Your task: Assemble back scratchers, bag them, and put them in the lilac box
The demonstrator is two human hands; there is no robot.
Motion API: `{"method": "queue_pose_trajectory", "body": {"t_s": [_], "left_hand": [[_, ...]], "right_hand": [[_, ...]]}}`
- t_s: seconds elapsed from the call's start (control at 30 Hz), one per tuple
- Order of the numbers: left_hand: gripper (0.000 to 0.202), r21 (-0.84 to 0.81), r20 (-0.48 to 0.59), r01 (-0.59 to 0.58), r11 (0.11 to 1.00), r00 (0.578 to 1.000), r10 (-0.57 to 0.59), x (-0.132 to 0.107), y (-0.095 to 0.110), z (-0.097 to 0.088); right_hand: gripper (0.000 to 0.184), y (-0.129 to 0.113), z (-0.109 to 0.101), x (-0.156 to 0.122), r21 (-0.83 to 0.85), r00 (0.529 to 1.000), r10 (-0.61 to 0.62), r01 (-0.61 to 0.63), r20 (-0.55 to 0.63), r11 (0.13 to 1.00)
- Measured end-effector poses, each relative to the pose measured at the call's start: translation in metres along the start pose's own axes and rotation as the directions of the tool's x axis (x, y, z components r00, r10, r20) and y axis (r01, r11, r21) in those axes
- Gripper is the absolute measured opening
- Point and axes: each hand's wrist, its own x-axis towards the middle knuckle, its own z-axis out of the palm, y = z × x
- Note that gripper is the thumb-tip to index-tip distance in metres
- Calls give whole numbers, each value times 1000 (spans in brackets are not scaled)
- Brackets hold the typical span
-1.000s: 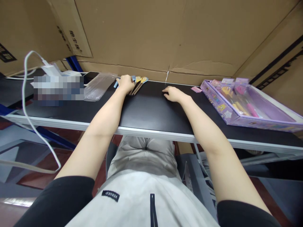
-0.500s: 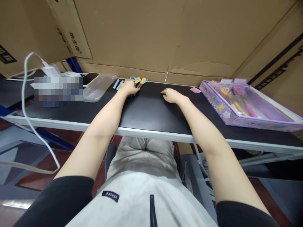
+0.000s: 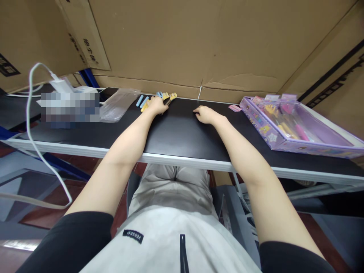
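My left hand (image 3: pixel 157 105) rests at the far edge of the black table (image 3: pixel 182 132), laid over a small bunch of toy forks (image 3: pixel 167 97) with blue and yellow heads; its fingers curl down on them. Blue and yellow handle pieces (image 3: pixel 143 103) lie just left of that hand. My right hand (image 3: pixel 205 114) lies palm down on the bare table top, fingers loosely bent, holding nothing. A small pink tag (image 3: pixel 234 108) sits to its right.
A purple toy box (image 3: pixel 295 129) with coloured utensils stands at the right. A clear plastic bag (image 3: pixel 118 104) lies left of the forks. A white charger and cable (image 3: pixel 35 113) hang at the left. Cardboard sheets (image 3: pixel 199 41) wall the back.
My left hand has slid slightly right along the forks, uncovering the blue and yellow handle pieces at its left. The right hand has barely shifted.
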Motion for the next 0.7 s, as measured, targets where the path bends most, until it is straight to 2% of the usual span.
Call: {"method": "queue_pose_trajectory", "body": {"t_s": [0.07, 0.17, 0.27, 0.4, 0.53, 0.7], "left_hand": [[38, 117, -20, 50, 992, 999, -48, -3, 5, -2], [25, 169, -10, 26, 985, 1000, -25, -11, 12, -6], [16, 168, -11, -45, 985, 999, 47, -15, 18, -8], [10, 150, 17, -208, 967, 978, 207, -11, 22, -1], [6, 143, 53, -412, 900, 911, 409, -1, 26, 13], [6, 44, 31, -583, 811, 812, 583, 3, 28, 23]], "right_hand": [[54, 0, 0, 0, 4, 1000, 3, -3, 2, 1000], [55, -1, -1, -2, 7, 1000, 12, -12, 0, 1000], [59, -2, -1, -4, 3, 999, 0, 1, -42, 1000], [70, -1, 6, 1, 40, 991, -58, 63, -120, 997], [74, 1, 14, 8, 65, 980, -114, 127, -164, 990], [60, -3, 13, 7, 50, 979, -132, 142, -155, 989]]}}
